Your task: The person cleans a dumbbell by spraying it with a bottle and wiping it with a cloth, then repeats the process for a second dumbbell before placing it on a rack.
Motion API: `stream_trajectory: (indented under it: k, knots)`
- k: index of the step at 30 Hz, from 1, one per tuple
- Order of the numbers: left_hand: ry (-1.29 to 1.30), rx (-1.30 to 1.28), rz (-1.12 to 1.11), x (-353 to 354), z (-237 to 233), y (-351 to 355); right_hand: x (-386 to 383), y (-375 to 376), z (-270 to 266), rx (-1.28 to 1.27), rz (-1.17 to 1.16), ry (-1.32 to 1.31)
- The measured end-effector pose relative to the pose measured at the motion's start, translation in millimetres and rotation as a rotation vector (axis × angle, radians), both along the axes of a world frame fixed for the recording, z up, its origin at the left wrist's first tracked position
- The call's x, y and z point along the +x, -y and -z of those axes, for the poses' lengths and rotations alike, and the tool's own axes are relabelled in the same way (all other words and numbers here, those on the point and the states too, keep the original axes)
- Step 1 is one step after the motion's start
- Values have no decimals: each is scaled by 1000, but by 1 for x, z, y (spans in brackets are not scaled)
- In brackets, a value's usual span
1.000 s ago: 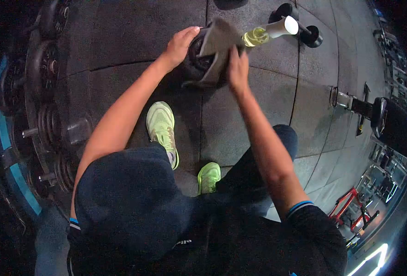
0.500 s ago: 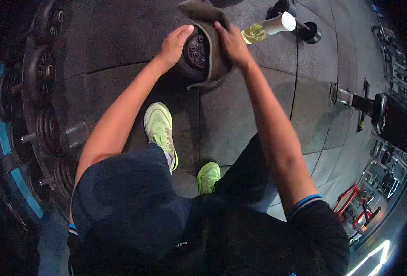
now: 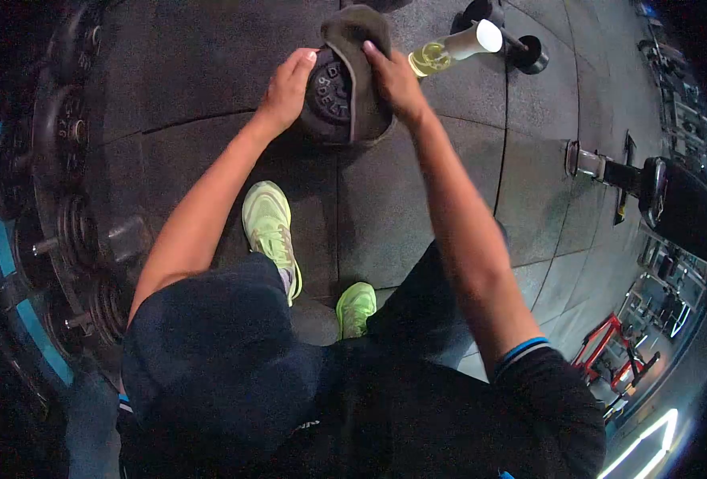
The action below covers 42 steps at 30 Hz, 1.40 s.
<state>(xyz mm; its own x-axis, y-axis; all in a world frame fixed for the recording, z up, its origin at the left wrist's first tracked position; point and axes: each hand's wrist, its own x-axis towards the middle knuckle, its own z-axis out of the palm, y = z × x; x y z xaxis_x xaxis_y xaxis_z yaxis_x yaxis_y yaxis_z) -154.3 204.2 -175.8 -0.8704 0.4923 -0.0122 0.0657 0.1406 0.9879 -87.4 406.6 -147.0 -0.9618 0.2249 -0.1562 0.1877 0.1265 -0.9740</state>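
A black weight plate (image 3: 326, 94) with raised lettering stands on edge on the dark floor, its face turned up toward me. My left hand (image 3: 284, 94) grips its left rim, fingers closed along the edge. A dark grey-brown cloth (image 3: 369, 100) drapes over the plate's right part and bunches above it. My right hand (image 3: 399, 84) is closed on this cloth, thumb on top, pressing it against the plate's right side; the fingers beneath are hidden. Just beyond that hand is a bottle (image 3: 441, 56) with yellow liquid and a white top.
A dumbbell (image 3: 521, 48) lies past the bottle. Along the left runs a rack of weight plates (image 3: 70, 136). A bench (image 3: 673, 199) and a red-framed machine (image 3: 609, 351) are at the right. My yellow-green shoes (image 3: 267, 223) are on the tiled floor (image 3: 417, 199).
The cloth has drawn in closer over the plate, and its loose lower flap no longer sticks out. More of the plate's lettering shows. Both hands keep their holds, and the view has shifted slightly.
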Motion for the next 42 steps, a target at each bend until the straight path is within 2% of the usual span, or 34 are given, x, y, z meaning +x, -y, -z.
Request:
stream_trajectory:
  k: [1,4,6,9,12,13,15,18,21,24,27,31,34,35,37,39,40,42]
  knots:
    - [1,11,8,1,-4,0,16,0,17,51,89,93]
    - [-30,-25,-1,13,-9,-7,88,40,32,74,404,-34]
    - [-57,-35,-50,22,-15,-12,88,56,15,-13,516,-109]
    - [-66,-21,-225,35,-1,-11,33,-4,23,182,156,109]
    - [-60,-50,-396,48,1,-13,2,-2,-16,-65,11,191]
    - [-62,-67,-446,51,-3,-13,16,12,-8,-22,183,85]
    - [-84,-56,-402,56,-10,-14,58,49,16,76,518,-133]
    - [-110,-50,-354,78,-17,-13,71,63,29,-100,736,-228]
    - [4,-90,-429,90,-14,-20,33,5,13,35,310,-68]
    - [67,-152,-514,90,-10,-18,3,-9,2,52,121,70]
    - [26,-109,-272,28,-8,1,10,-4,4,106,174,136]
    - [-110,-244,-1,0,-33,-36,22,2,-5,93,213,-11]
    - [-56,-277,17,1,-32,-41,42,8,-13,197,313,20]
    - [-26,-272,9,1,-31,-41,58,20,1,54,394,-32]
    - [31,-265,-9,0,-20,-35,96,56,11,39,544,-24]
    - [11,-173,-29,3,-11,-33,96,85,0,61,727,-14]
    - [-16,-120,-52,6,-4,-33,83,79,4,108,749,-122]
    - [-44,-86,-148,12,-3,-35,58,46,-7,328,568,146]
